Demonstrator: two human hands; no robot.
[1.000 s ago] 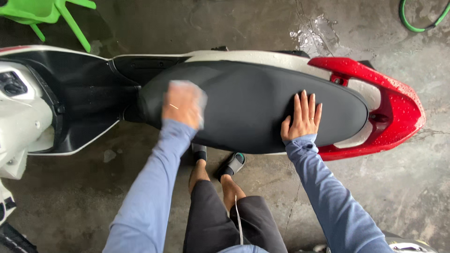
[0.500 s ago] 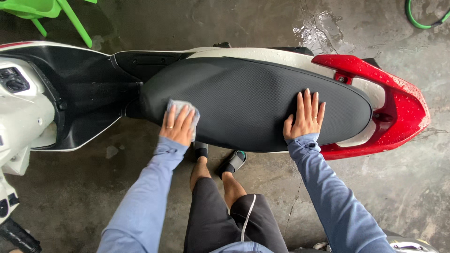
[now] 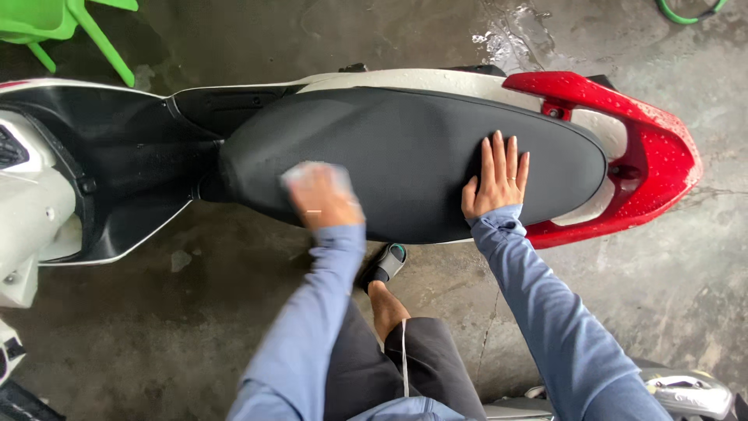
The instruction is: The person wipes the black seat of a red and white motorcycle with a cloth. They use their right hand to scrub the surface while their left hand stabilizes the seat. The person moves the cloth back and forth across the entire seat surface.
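A scooter lies across the view with a long black seat (image 3: pixel 405 156), white side panels and a wet red tail (image 3: pixel 654 148). My left hand (image 3: pixel 327 199) presses a pale cloth (image 3: pixel 308 175) onto the front near part of the seat; the hand is blurred by motion. Flat on the rear part of the seat rests my right hand (image 3: pixel 497 179), fingers together and pointing away from me. Both arms wear light blue sleeves.
Wet concrete floor (image 3: pixel 156 327) lies all around. A green plastic chair (image 3: pixel 70 27) stands at the top left and a green hose (image 3: pixel 689 12) at the top right. My sandalled foot (image 3: pixel 386 265) is under the seat's near edge. A silver object (image 3: pixel 686 390) sits bottom right.
My left hand with the cloth has slid along the front of the seat, first toward me, then rightward. My right hand has stayed flat on the rear of the seat.
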